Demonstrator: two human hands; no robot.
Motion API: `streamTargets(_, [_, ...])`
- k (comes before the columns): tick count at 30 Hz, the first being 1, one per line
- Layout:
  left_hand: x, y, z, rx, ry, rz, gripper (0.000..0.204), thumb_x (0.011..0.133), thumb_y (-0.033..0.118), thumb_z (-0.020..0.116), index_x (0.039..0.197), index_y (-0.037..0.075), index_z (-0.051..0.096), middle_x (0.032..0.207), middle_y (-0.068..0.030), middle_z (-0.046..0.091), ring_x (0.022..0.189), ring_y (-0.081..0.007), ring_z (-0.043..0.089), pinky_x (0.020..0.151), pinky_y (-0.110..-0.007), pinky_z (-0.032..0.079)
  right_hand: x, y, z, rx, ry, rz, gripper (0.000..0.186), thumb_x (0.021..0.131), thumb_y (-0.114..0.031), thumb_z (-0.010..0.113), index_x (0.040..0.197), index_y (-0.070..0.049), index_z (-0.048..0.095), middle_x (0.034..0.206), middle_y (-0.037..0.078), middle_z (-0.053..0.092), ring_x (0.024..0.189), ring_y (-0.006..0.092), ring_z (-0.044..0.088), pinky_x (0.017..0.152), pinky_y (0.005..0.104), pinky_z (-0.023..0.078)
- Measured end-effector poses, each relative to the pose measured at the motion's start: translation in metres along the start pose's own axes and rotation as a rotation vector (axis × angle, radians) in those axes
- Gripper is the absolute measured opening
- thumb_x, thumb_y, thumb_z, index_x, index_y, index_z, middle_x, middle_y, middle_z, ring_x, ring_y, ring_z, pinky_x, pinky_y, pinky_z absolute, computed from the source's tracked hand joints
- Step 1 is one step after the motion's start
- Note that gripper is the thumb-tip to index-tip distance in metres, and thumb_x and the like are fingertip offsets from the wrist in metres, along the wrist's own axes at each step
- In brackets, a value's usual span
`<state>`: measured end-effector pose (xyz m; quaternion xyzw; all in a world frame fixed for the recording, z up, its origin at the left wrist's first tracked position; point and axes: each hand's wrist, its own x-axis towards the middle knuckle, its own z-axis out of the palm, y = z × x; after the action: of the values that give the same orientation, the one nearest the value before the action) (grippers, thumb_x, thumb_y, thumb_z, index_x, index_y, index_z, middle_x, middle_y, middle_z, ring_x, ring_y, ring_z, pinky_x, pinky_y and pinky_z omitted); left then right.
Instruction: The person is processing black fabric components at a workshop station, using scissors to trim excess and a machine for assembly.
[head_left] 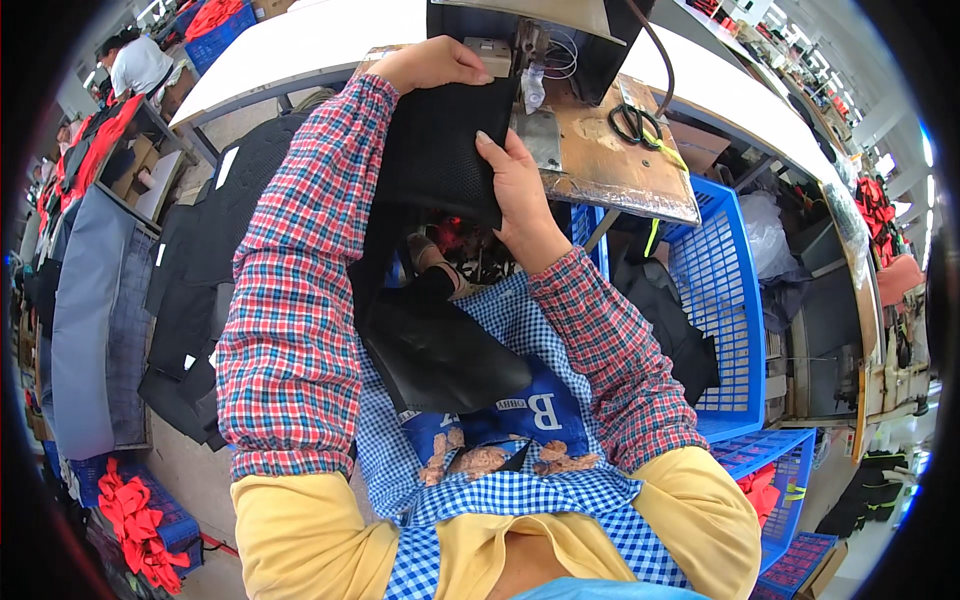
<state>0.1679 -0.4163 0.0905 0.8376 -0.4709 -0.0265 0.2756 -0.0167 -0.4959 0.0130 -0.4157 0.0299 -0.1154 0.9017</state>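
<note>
A black fabric piece (440, 140) with a mesh-like texture lies under both my hands at the front of a sewing machine (598, 45). At its top edge, close to the machine's metal plate, my left hand (437, 65) pinches it with fingers together. My right hand (522, 195) grips the right edge, thumb on top and the other fingers partly hidden. Black material (435, 350) hangs down over my lap and the blue checked apron. Black-handled scissors (634, 125) rest on the worn wooden tabletop (590, 150), right of the needle area.
Blue plastic crates (715, 300) stand to my right, one with black pieces beside it. Several black panels (190, 290) are draped at my left. White tables (300, 55) extend on both sides. Red strips (140, 525) fill a crate at lower left. Another person (140, 65) sits far left.
</note>
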Motion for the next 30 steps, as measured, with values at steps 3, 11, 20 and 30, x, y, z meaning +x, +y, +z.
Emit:
streamTargets(3, [-0.001, 0.009, 0.003, 0.014, -0.041, -0.014, 0.032, 0.088, 0.036, 0.068, 0.106, 0.010, 0.073, 0.097, -0.0072, 0.071, 0.089, -0.0176, 0.065, 0.085, -0.029, 0.048, -0.004, 0.002, -0.004, 0.020, 0.011, -0.008, 0.025, 0.097, -0.010, 0.050, 0.121, -0.002, 0.053, 0.110, 0.007, 0.064, 0.093, 0.0159, 0.064, 0.079, 0.0295, 0.056])
streamTargets(11, [-0.006, 0.015, 0.008, -0.030, -0.066, 0.016, 0.032, 0.087, 0.035, 0.069, 0.106, 0.009, 0.073, 0.097, -0.0075, 0.071, 0.090, -0.0182, 0.065, 0.085, -0.029, 0.049, -0.012, 0.006, -0.007, 0.052, 0.011, -0.038, 0.027, 0.096, -0.009, 0.052, 0.122, -0.003, 0.054, 0.109, 0.008, 0.064, 0.092, 0.0171, 0.066, 0.076, 0.0300, 0.058])
streamTargets(20, [-0.014, 0.020, 0.009, -0.065, -0.082, -0.003, 0.031, 0.089, 0.032, 0.067, 0.106, 0.008, 0.072, 0.097, -0.0066, 0.071, 0.091, -0.0173, 0.065, 0.087, -0.029, 0.048, -0.022, 0.003, -0.004, 0.000, 0.017, -0.023, 0.025, 0.098, -0.010, 0.049, 0.122, -0.003, 0.052, 0.110, 0.008, 0.064, 0.092, 0.0154, 0.065, 0.078, 0.0293, 0.056])
streamTargets(30, [-0.090, 0.064, -0.009, -0.007, -0.095, -0.047, 0.055, 0.090, 0.053, 0.058, 0.105, 0.002, 0.070, 0.091, -0.0112, 0.070, 0.081, -0.0202, 0.064, 0.080, -0.031, 0.050, -0.081, -0.044, -0.021, -0.270, -0.170, 0.136, 0.034, 0.095, -0.013, 0.056, 0.127, -0.002, 0.053, 0.112, 0.004, 0.064, 0.097, 0.0119, 0.062, 0.085, 0.0253, 0.052])
